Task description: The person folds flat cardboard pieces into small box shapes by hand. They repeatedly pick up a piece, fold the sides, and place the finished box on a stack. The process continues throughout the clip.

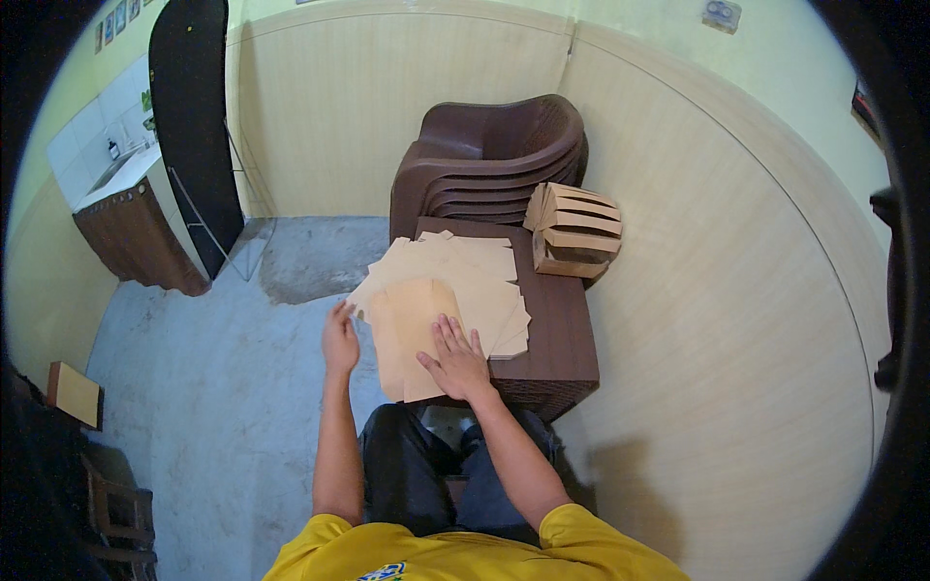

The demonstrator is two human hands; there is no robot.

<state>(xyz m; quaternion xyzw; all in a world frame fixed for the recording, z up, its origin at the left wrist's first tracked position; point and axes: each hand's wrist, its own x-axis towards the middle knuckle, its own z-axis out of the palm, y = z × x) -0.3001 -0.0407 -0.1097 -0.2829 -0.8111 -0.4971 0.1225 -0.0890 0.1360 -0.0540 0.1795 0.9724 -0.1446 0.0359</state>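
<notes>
Hands apart, the right hand [457, 360] lies flat with fingers spread on the top brown sheet [409, 324], probably steadying it, while the left hand [340, 339] curls beside the stack [475, 261], its grip unclear.

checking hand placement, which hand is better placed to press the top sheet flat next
The right hand, it seems: it lies palm down on the top sheet, fingers spread. The left hand is off to the left, beside the cardboard stack; whether it touches anything is unclear.
</notes>
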